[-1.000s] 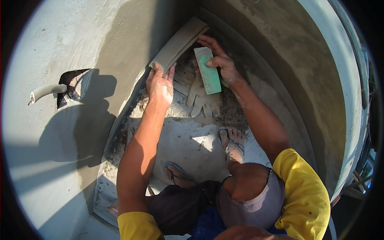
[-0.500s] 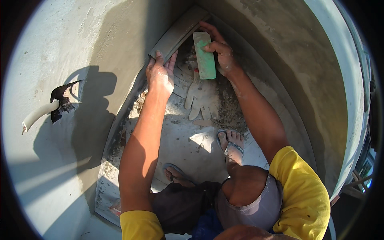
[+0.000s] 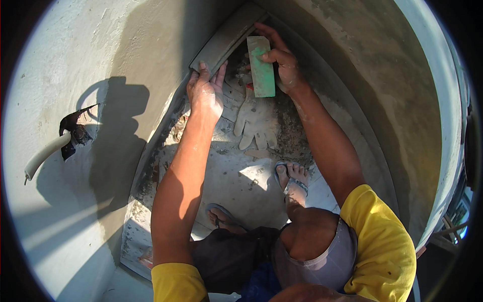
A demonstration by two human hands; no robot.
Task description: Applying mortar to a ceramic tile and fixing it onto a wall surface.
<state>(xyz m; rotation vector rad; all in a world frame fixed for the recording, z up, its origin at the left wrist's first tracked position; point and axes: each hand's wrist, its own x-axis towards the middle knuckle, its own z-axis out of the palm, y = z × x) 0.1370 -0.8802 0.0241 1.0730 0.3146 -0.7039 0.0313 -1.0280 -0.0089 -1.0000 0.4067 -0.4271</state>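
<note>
My left hand [image 3: 205,93], dusted pale, grips the lower end of a long grey strip-like piece [image 3: 229,38] that slants up into the corner where the curved walls meet. My right hand [image 3: 283,68] holds a worn green rectangular block [image 3: 262,78] with the thumb across its face, while its upper fingers reach to the strip's far end. Beneath the block, a dirty white work glove [image 3: 251,121] lies on the debris-strewn floor.
A plastered wall [image 3: 60,60] at left has a ragged hole with a bent grey pipe [image 3: 45,153] sticking out. A curved wall [image 3: 402,100] bounds the right. My sandalled feet [image 3: 294,178] stand on the dusty floor [image 3: 236,186].
Both hands, the strip and the green block have moved farther forward, toward the top of the picture. The grips look much the same. The pipe and hole appear lower and farther left.
</note>
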